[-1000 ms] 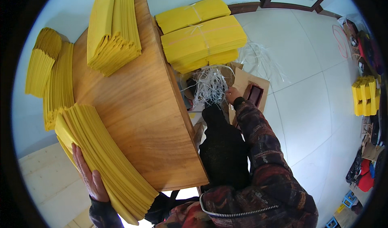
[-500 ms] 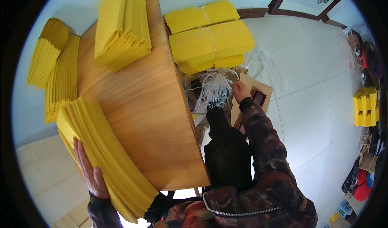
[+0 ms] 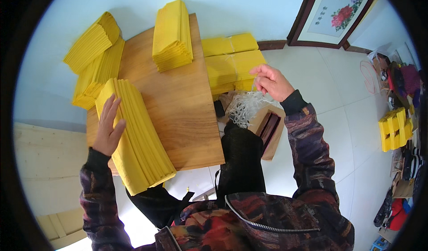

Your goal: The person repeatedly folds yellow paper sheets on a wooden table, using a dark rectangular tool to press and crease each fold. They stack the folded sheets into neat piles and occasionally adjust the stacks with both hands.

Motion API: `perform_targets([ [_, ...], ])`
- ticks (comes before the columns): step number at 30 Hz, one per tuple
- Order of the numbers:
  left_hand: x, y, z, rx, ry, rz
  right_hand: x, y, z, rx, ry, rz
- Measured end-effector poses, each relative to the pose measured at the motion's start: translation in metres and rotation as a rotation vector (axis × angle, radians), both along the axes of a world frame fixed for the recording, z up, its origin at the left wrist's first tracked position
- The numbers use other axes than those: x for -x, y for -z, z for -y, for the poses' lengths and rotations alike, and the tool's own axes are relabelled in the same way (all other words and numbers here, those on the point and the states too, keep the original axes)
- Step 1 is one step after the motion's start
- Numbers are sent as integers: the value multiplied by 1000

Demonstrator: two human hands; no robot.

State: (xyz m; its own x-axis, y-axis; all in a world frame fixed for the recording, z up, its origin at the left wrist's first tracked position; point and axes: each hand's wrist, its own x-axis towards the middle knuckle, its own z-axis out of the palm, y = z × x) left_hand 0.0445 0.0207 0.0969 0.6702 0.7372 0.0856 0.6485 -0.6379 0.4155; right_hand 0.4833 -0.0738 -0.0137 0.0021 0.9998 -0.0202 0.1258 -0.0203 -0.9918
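Observation:
My left hand lies with fingers stretched and thumb apart against the left side of a long stack of folded yellow sheets, at the near left of a wooden table. Whether they are cloth or paper I cannot tell. My right hand is raised beyond the table's right edge, thumb and fingers pinched together. A thin white plastic strip seems to hang from its fingertips, only faintly visible. Below it, a tangled bunch of white plastic strips rests by my knee.
The wooden table carries more yellow stacks at the back and another pair on the left. Tied yellow bundles stand beyond its right edge. A cardboard box sits beside my leg. A framed flower picture leans at the wall.
My right hand has risen from the white strips, up and away from the bunch. My left hand stays at the long yellow stack, its fingers now higher along it. The whole view has shifted.

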Motion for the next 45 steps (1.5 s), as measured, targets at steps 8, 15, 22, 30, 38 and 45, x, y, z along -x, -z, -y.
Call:
perform_targets([
  [8, -210, 23, 16, -123, 540, 112, 35, -121, 17, -175, -103, 16],
  [15, -272, 115, 36, 82, 395, 77, 20, -161, 73, -392, 130, -189],
  [22, -268, 142, 14, 86, 242, -128, -169, -139, 244, -933, 630, -757],
  [30, -288, 139, 7, 47, 14, 20, -170, -26, 320, -302, 1163, -151],
  [38, -261, 56, 137, 637, 819, 400, 28, -76, 183, 54, 62, 94],
  [45, -77, 63, 179, 1350, 404, 576, 79, -110, 172, 99, -132, 375],
])
